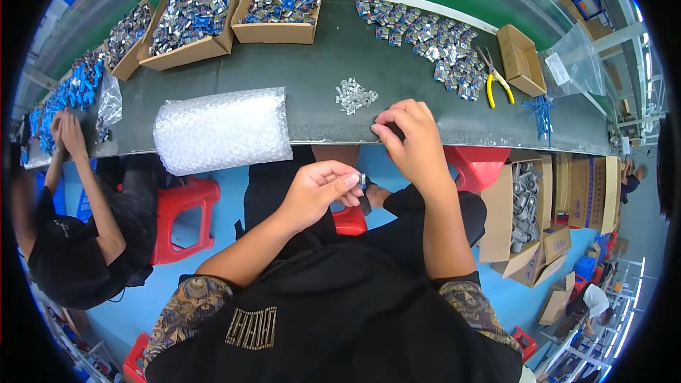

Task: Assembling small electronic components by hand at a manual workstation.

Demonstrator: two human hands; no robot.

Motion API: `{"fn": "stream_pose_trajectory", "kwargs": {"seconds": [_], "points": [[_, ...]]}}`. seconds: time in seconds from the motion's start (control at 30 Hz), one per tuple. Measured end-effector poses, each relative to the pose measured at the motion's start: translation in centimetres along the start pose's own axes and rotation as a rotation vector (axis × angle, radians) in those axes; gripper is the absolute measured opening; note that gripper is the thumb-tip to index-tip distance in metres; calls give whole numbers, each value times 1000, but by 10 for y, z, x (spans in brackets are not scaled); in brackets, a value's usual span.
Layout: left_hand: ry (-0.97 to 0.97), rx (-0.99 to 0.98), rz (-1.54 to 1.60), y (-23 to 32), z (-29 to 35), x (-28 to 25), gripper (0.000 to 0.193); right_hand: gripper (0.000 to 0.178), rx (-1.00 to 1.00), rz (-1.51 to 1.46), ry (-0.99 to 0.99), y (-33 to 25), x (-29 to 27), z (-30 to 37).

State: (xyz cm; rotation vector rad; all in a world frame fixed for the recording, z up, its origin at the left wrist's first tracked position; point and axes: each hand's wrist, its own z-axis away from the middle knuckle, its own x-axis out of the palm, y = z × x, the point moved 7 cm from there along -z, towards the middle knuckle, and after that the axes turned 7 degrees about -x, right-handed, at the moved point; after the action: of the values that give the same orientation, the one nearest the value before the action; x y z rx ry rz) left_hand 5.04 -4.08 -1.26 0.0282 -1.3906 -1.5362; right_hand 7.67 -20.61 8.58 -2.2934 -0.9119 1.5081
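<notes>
My left hand (319, 193) is held over my lap, just off the table's front edge. Its thumb and fingers pinch a small silver metal part (362, 180). My right hand (413, 133) hovers at the table edge with thumb and fingertips drawn together. Whether anything sits between those fingertips is too small to make out. Beyond it on the table lies a small heap of light silvery pieces (355, 96). Further right, many small blue and silver parts (425, 32) are laid out in a flat spread. Yellow-handled pliers (499, 89) rest beside them.
Bubble wrap (221, 128) overhangs the table's (312, 71) front edge. Cardboard boxes of metal parts (280, 3) stand along the back. A small carton (521, 60) and blue ties (542, 117) lie at right. A co-worker (78, 241) handles blue parts at left; red stools (186, 216) stand below.
</notes>
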Motion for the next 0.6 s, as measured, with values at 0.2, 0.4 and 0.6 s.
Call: {"fn": "stream_pose_trajectory", "kwargs": {"seconds": [0.2,0.4,0.6], "points": [[85,83,4,24,9,4,20,8,97,-207,140,-15,14,24],[155,397,-87,45,29,17,23,11,592,-1608,202,-27,55,61],[190,440,-321,48,31,27,22,12,542,-1597,215,-25,50,69]]}}
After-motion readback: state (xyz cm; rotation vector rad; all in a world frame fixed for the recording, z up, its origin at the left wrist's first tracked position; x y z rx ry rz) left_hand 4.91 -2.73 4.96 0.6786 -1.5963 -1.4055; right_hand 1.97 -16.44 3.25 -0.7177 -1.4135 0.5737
